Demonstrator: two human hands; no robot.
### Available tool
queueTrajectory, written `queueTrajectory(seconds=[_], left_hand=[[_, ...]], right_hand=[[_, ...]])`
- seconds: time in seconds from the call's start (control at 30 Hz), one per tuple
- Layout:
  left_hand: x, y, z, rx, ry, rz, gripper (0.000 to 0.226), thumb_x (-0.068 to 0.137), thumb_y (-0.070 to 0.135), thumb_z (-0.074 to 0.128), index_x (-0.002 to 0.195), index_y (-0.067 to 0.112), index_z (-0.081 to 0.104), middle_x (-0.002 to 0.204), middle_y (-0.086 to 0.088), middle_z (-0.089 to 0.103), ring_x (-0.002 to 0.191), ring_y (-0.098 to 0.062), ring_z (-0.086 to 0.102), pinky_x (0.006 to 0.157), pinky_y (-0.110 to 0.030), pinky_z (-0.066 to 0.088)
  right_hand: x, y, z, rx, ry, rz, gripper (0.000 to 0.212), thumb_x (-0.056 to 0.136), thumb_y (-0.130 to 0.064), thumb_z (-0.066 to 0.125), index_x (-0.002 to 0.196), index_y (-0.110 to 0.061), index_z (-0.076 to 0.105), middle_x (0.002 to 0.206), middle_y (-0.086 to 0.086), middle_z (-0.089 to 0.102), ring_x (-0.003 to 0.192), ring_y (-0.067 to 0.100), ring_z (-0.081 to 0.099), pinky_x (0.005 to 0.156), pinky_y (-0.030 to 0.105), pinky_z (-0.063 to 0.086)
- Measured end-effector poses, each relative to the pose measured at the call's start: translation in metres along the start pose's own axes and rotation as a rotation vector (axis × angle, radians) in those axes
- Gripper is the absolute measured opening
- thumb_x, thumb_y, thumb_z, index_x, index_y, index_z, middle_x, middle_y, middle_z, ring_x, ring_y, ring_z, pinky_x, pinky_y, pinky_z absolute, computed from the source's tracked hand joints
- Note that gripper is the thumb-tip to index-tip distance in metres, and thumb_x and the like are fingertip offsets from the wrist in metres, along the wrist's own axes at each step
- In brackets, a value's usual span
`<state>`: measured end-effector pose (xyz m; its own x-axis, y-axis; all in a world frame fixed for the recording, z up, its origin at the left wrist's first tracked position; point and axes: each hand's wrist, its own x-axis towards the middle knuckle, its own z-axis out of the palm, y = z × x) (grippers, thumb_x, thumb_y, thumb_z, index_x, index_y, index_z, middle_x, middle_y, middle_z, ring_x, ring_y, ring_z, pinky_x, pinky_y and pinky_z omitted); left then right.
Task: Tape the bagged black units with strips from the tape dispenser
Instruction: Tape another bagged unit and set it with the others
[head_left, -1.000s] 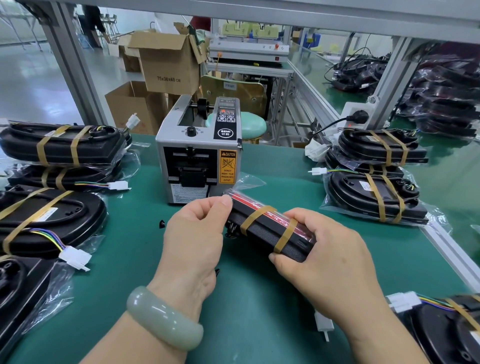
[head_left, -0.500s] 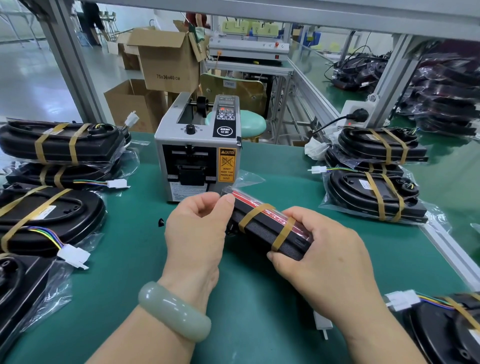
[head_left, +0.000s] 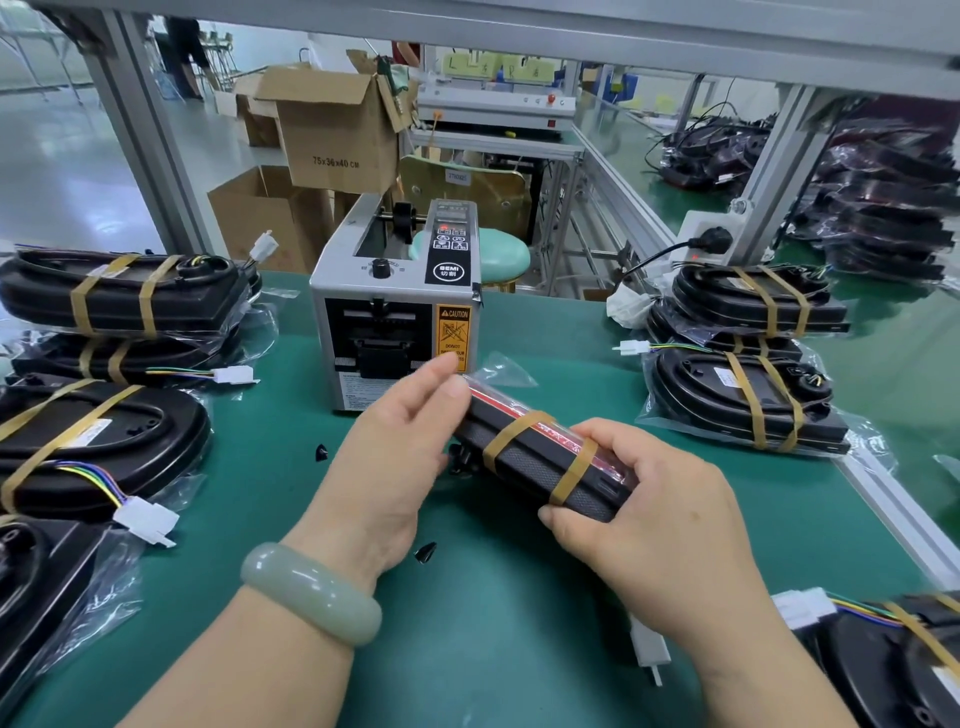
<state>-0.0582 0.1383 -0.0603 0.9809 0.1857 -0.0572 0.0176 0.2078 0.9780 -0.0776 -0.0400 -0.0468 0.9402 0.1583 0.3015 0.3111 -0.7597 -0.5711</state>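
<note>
A bagged black unit (head_left: 540, 457) with a red strip on top and two brown tape bands is held on edge above the green mat. My right hand (head_left: 660, 525) grips its near right end, fingers curled round it. My left hand (head_left: 395, 447) sits at the unit's far left end; its fingers are lifted and slightly blurred, thumb near the bag's top edge. The grey tape dispenser (head_left: 395, 317) stands right behind, its outlet slot facing me.
Taped bagged units are stacked at the left (head_left: 119, 296) and at the right (head_left: 748, 395), with white connectors on coloured wires. Another unit (head_left: 893, 660) lies at the bottom right. Small black bits (head_left: 427, 552) lie on the green mat. Cardboard boxes (head_left: 332, 130) stand behind the bench.
My left hand's fingers have loosened and lifted from the unit's left end. The right hand keeps its grip, and the unit has hardly moved.
</note>
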Motion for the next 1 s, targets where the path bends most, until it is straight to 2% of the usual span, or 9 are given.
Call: queueTrajectory(seconds=[0.1, 0.2, 0.3, 0.4, 0.47, 0.53, 0.67, 0.8, 1.0], left_hand=[[0.001, 0.0, 0.003, 0.022, -0.052, 0.022, 0.022, 0.093, 0.024, 0.056, 0.113, 0.03, 0.065, 0.098, 0.011, 0.071, 0.089, -0.005, 0.06, 0.087, -0.029, 0.045], [0.003, 0.003, -0.001, -0.005, -0.051, -0.035, 0.018, 0.091, 0.024, 0.058, 0.094, 0.034, 0.073, 0.093, 0.012, 0.07, 0.086, -0.008, 0.057, 0.081, -0.03, 0.04], [0.005, 0.003, -0.006, -0.033, -0.085, -0.07, 0.023, 0.087, 0.027, 0.059, 0.083, 0.043, 0.074, 0.092, 0.015, 0.072, 0.083, -0.005, 0.06, 0.076, -0.03, 0.038], [0.007, 0.003, -0.007, -0.019, -0.062, -0.09, 0.025, 0.093, 0.033, 0.053, 0.087, 0.044, 0.075, 0.094, 0.014, 0.072, 0.087, -0.008, 0.06, 0.075, -0.03, 0.04], [0.011, 0.006, -0.007, -0.031, -0.008, -0.136, 0.035, 0.098, 0.042, 0.043, 0.091, 0.035, 0.076, 0.095, 0.01, 0.074, 0.087, -0.009, 0.064, 0.075, -0.031, 0.045], [0.018, 0.012, -0.011, -0.071, 0.11, -0.187, 0.033, 0.098, 0.046, 0.043, 0.095, 0.029, 0.072, 0.087, 0.009, 0.076, 0.083, -0.008, 0.067, 0.071, -0.029, 0.046], [0.03, 0.025, -0.024, -0.156, 0.402, -0.239, 0.01, 0.089, 0.029, 0.064, 0.082, 0.022, 0.063, 0.057, 0.009, 0.066, 0.047, -0.002, 0.058, 0.042, -0.016, 0.041], [0.038, 0.039, -0.028, -0.254, 0.43, -0.3, 0.016, 0.091, 0.019, 0.058, 0.075, 0.019, 0.058, 0.042, 0.011, 0.056, 0.032, 0.001, 0.047, 0.036, -0.009, 0.036], [0.042, 0.05, -0.024, -0.28, 0.397, -0.368, 0.02, 0.089, 0.009, 0.048, 0.073, 0.015, 0.058, 0.052, 0.007, 0.051, 0.032, -0.001, 0.045, 0.039, -0.008, 0.037]], right_hand=[[0.001, -0.001, -0.002, -0.006, -0.018, -0.008, 0.053, 0.054, -0.046, 0.073, 0.1, -0.054, 0.046, 0.078, -0.022, 0.063, 0.073, 0.006, 0.055, 0.067, 0.027, 0.048], [0.001, 0.002, -0.005, -0.06, -0.082, -0.037, 0.057, 0.058, -0.046, 0.075, 0.108, -0.05, 0.049, 0.091, -0.028, 0.062, 0.084, 0.001, 0.053, 0.072, 0.021, 0.044], [0.0, 0.016, -0.016, -0.135, -0.261, -0.052, 0.089, 0.048, -0.064, 0.061, 0.13, -0.054, 0.03, 0.119, -0.04, 0.041, 0.112, -0.008, 0.041, 0.093, 0.016, 0.033], [0.002, 0.024, -0.025, -0.075, -0.347, -0.037, 0.08, 0.045, -0.059, 0.067, 0.116, -0.06, 0.032, 0.112, -0.043, 0.049, 0.105, -0.006, 0.051, 0.088, 0.011, 0.038], [0.002, 0.027, -0.025, 0.063, -0.251, -0.031, 0.07, 0.051, -0.037, 0.081, 0.107, -0.054, 0.043, 0.105, -0.037, 0.057, 0.094, -0.005, 0.058, 0.076, 0.006, 0.041], [0.003, 0.027, -0.021, 0.114, -0.117, -0.044, 0.061, 0.054, -0.025, 0.084, 0.1, -0.048, 0.051, 0.096, -0.03, 0.063, 0.086, -0.003, 0.06, 0.07, 0.006, 0.042], [0.002, 0.022, -0.011, 0.101, 0.055, -0.012, 0.054, 0.054, -0.033, 0.08, 0.099, -0.045, 0.054, 0.09, -0.033, 0.062, 0.081, -0.003, 0.058, 0.066, 0.013, 0.043], [0.002, 0.019, -0.007, 0.117, 0.083, 0.026, 0.051, 0.053, -0.033, 0.08, 0.097, -0.045, 0.056, 0.091, -0.036, 0.06, 0.081, -0.005, 0.058, 0.067, 0.012, 0.043], [0.0, 0.017, -0.008, 0.149, 0.075, 0.054, 0.049, 0.054, -0.032, 0.079, 0.096, -0.044, 0.055, 0.089, -0.036, 0.06, 0.079, -0.004, 0.057, 0.065, 0.019, 0.047]])
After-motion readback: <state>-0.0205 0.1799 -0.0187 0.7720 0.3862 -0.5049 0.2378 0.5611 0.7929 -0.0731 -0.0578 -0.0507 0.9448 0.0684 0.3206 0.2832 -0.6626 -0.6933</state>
